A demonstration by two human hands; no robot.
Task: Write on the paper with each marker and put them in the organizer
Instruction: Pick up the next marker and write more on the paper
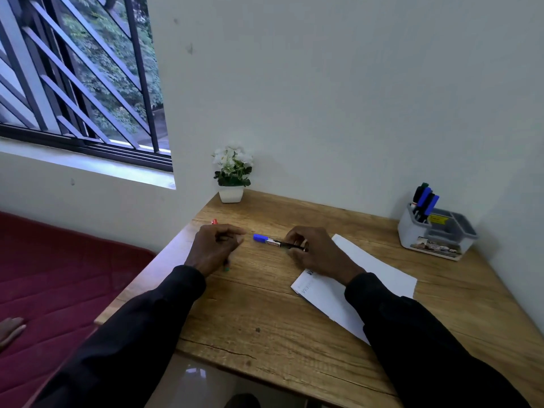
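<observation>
Blue-capped marker (269, 241); white paper (374, 266); grey organizer (435, 234) beside it; wood-grain brown worktop (265, 313); black sleeves (426, 348); white flowers (232, 156).

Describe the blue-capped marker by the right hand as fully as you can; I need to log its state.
The blue-capped marker lies nearly flat, low over the wooden desk, cap on and pointing left. It has a blue cap, a white printed label band and a dark barrel. The right hand pinches its barrel end; the left hand is apart from it. It sits left of the paper.
</observation>
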